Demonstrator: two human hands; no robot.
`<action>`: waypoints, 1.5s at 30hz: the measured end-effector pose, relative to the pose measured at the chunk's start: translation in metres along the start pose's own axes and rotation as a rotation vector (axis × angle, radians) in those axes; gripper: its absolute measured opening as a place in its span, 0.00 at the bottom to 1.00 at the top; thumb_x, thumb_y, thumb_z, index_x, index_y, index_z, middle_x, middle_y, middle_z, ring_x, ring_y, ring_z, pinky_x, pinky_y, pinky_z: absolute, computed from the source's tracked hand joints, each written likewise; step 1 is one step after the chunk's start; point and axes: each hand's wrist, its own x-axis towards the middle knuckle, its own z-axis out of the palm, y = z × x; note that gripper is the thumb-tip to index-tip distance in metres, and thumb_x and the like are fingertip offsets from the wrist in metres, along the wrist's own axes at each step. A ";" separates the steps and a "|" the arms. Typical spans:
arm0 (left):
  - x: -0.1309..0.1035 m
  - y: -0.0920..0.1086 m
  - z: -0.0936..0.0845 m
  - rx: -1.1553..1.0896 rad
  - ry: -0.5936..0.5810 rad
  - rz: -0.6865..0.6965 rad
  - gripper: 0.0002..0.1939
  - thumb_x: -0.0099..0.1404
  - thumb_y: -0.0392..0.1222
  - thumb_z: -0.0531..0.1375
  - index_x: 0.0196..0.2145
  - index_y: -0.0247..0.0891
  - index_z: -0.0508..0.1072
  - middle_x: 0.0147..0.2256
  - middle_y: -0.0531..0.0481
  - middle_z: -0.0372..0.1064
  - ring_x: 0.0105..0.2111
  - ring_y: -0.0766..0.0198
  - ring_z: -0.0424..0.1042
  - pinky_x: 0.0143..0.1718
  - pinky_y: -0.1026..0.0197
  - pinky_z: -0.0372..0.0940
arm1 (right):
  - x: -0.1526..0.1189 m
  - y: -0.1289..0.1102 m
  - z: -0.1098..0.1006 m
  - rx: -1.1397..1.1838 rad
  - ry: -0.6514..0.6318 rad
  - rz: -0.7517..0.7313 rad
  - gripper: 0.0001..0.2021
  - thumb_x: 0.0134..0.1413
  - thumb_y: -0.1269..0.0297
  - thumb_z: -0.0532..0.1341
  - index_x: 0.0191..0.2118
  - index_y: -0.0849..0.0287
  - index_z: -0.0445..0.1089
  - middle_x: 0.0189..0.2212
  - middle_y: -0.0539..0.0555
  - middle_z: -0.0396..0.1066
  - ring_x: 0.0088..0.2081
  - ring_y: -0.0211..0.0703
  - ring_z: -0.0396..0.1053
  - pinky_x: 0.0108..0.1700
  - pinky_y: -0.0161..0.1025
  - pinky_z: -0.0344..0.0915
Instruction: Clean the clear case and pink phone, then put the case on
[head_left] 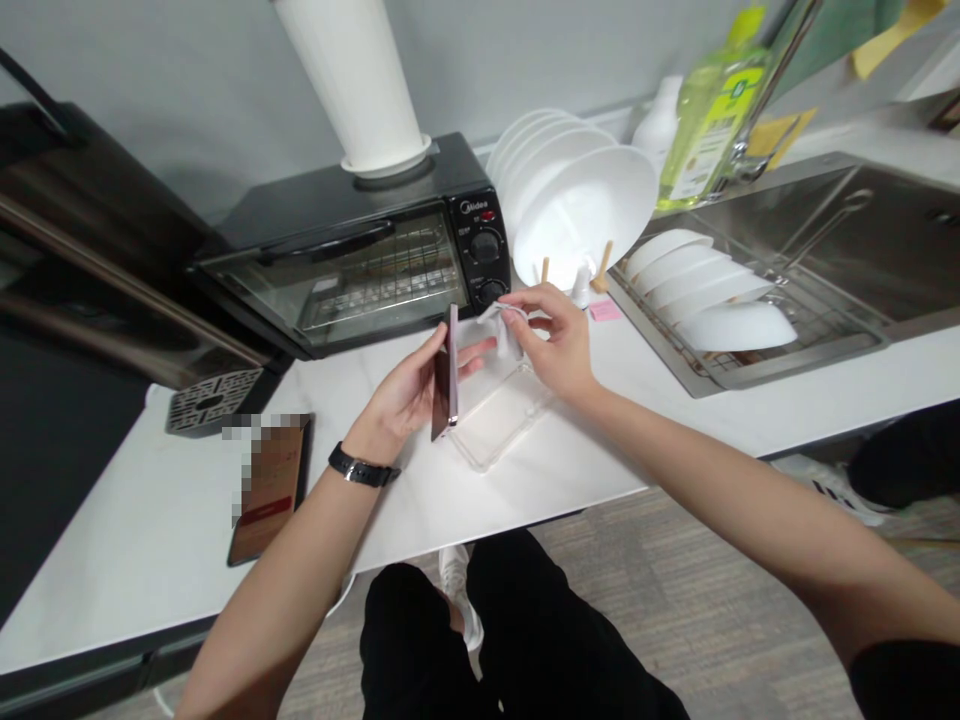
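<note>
A phone (pixel 448 385) with a pinkish edge is held upright, side-on, in my left hand (pixel 411 392), whose wrist wears a black watch. To its right, my right hand (pixel 553 338) pinches a thin whitish cloth or wipe (pixel 507 328) between thumb and fingers, a short way from the phone. Below both hands a clear phone case (pixel 487 445) lies on the white counter (pixel 450 510).
A tablet-like device (pixel 270 490) lies at the left. Behind stands a black toaster oven (pixel 375 270), with white plates (pixel 585 215) beside it. A small white bottle (pixel 581 287) and pink note (pixel 604 310) are near the sink rack with bowls (pixel 739 327).
</note>
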 end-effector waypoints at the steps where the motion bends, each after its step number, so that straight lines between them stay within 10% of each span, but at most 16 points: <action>1: -0.001 -0.001 0.002 0.010 0.004 0.024 0.17 0.80 0.47 0.53 0.45 0.36 0.78 0.44 0.40 0.81 0.28 0.67 0.79 0.18 0.71 0.68 | 0.000 -0.001 -0.001 -0.013 0.033 -0.007 0.12 0.67 0.50 0.65 0.45 0.51 0.80 0.42 0.52 0.78 0.42 0.39 0.75 0.38 0.36 0.75; 7: 0.003 -0.015 0.004 0.056 0.022 0.166 0.24 0.75 0.43 0.59 0.66 0.41 0.70 0.47 0.43 0.83 0.30 0.64 0.82 0.25 0.67 0.74 | 0.000 -0.008 -0.005 -0.059 0.133 -0.121 0.09 0.68 0.53 0.64 0.45 0.50 0.80 0.41 0.54 0.77 0.42 0.42 0.74 0.35 0.37 0.75; 14: 0.013 -0.036 0.009 0.034 -0.079 0.227 0.28 0.79 0.57 0.51 0.73 0.60 0.58 0.56 0.50 0.78 0.44 0.55 0.83 0.52 0.42 0.77 | -0.005 -0.003 -0.002 -0.140 -0.061 -0.232 0.08 0.69 0.59 0.64 0.47 0.49 0.81 0.42 0.54 0.76 0.43 0.44 0.75 0.41 0.43 0.78; 30: 0.015 -0.046 0.010 -0.273 -0.195 0.217 0.31 0.80 0.60 0.44 0.75 0.52 0.58 0.48 0.47 0.80 0.46 0.56 0.81 0.51 0.51 0.74 | -0.023 -0.021 0.019 -0.340 -0.479 -0.530 0.10 0.72 0.65 0.60 0.48 0.53 0.80 0.41 0.55 0.77 0.42 0.45 0.75 0.44 0.44 0.77; 38: 0.010 -0.044 0.009 -0.330 -0.166 0.315 0.31 0.80 0.61 0.46 0.73 0.50 0.61 0.48 0.43 0.81 0.53 0.51 0.79 0.54 0.46 0.73 | -0.053 -0.042 -0.011 -0.370 -0.678 -0.689 0.11 0.71 0.71 0.60 0.53 0.57 0.77 0.42 0.56 0.79 0.42 0.45 0.75 0.41 0.42 0.78; 45: 0.011 -0.046 0.010 -0.425 -0.307 0.207 0.30 0.81 0.58 0.43 0.73 0.50 0.62 0.41 0.45 0.81 0.36 0.59 0.80 0.41 0.57 0.72 | -0.025 -0.031 -0.028 -0.528 -0.567 -0.647 0.13 0.70 0.74 0.59 0.52 0.56 0.78 0.42 0.57 0.78 0.44 0.47 0.75 0.43 0.44 0.78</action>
